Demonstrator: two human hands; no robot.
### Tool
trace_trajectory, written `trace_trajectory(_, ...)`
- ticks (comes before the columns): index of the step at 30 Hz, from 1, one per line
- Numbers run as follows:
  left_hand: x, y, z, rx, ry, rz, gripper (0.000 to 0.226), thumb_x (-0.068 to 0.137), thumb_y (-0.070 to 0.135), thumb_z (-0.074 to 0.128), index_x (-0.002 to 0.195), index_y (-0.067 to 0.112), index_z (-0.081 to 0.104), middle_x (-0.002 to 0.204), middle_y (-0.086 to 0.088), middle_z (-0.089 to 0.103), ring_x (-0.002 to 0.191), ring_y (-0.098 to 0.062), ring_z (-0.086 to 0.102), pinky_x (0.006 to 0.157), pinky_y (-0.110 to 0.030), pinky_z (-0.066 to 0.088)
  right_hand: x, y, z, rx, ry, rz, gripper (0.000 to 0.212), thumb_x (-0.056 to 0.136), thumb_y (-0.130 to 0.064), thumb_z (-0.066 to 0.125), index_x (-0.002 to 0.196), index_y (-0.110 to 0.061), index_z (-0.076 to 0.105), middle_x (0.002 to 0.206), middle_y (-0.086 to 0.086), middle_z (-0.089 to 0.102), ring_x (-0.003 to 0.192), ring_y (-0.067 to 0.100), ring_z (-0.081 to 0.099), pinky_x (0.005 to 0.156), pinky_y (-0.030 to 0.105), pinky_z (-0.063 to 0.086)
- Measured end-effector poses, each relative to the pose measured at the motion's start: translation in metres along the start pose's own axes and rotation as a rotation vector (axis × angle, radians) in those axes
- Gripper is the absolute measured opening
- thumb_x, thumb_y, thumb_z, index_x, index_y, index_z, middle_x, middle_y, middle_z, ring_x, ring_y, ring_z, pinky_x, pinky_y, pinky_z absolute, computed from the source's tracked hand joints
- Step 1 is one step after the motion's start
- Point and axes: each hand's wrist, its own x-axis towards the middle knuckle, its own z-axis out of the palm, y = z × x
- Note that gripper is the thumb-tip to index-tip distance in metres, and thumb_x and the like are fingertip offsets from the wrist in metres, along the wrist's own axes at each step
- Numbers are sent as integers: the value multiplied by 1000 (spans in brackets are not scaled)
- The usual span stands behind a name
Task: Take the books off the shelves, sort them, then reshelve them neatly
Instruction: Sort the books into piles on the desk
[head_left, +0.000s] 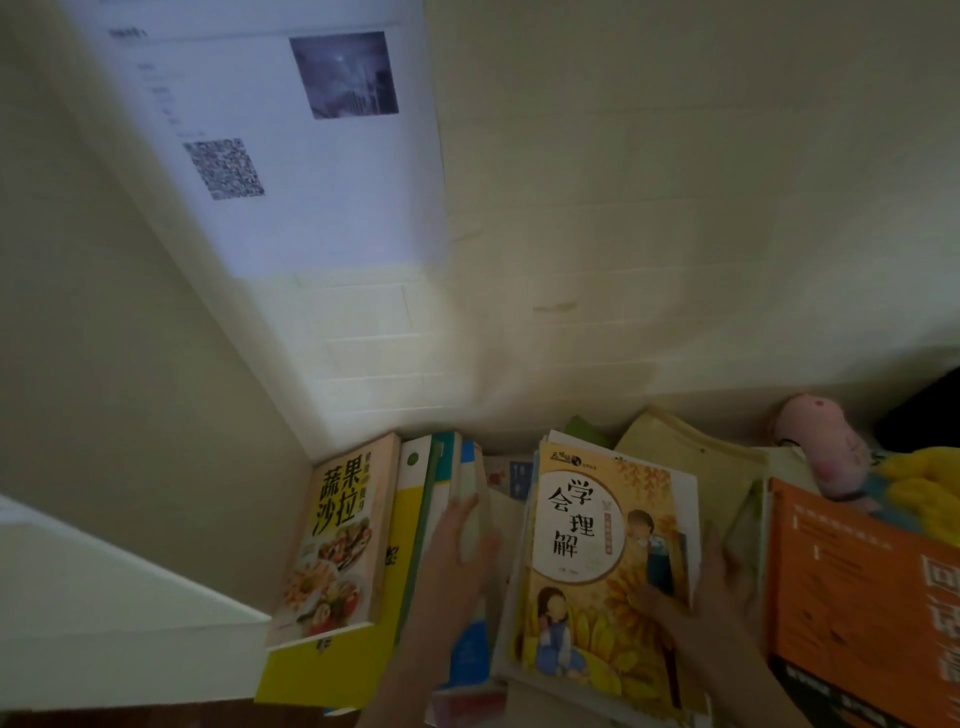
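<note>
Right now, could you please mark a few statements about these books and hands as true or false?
1. The right hand holds the yellow illustrated book, thumb on its cover. True.
2. The salad cookbook stands right of the orange book. False: it is far left, the orange book far right.
3. A QR code shows on the wall. True.
4. The pink plush toy lies on the salad cookbook. False: it lies at the back right, beyond the orange book.

The orange book (857, 597) runs off the right edge; the projected page (291, 156) is illegibly blurred.
</note>
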Motion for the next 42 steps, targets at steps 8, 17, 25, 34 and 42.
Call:
trace_trajectory(8, 36, -72, -75, 443, 217, -331, 66, 89, 46, 56, 144, 18, 33, 148, -17, 32, 133, -33, 33, 105, -47, 30, -4, -17, 11, -87, -22, -190, 63, 89, -23, 65, 143, -28, 33, 151, 3, 13, 142, 19, 13, 115, 36, 21)
trace_trajectory(17, 52, -39, -94, 916, -67, -215, 17, 96, 27, 47, 88, 13, 43, 84, 0, 54, 79, -16, 54, 69, -27, 43, -9, -13, 12, -271, 58, -160, 60, 91, -37, 60, 144, -37, 32, 154, 0, 12, 139, 18, 6, 116, 45, 12)
trace_trajectory(25, 19, 34, -107, 602, 41, -89, 13, 101, 15, 39, 88, 15, 43, 74, 4, 45, 60, -8, 46, 49, -15, 38, -29, -54, 13, 103, -19, -353, 34, 87, -40, 52, 118, -52, 44, 135, -20, 38, 121, -7, 38, 97, 13, 39)
trace_trajectory(34, -55, 127, -6, 748, -150, 341, 41, 101, 33, 34, 139, 20, 30, 95, 3, 58, 72, -7, 57, 61, -13, 44, -31, -119, 5, 589, -306, -159, 76, 72, -67, 63, 138, -40, 38, 124, -7, 61, 96, 14, 69, 64, 27, 58)
trace_trajectory(42, -43, 95, 13, 365, -370, 323, 27, 97, 45, 42, 123, 53, 44, 136, 24, 44, 119, -2, 49, 103, -28, 42, -8, -52, -31, 687, -144, -63, 54, 86, -15, 64, 133, -30, 42, 118, 2, 67, 97, 20, 70, 70, 32, 58)
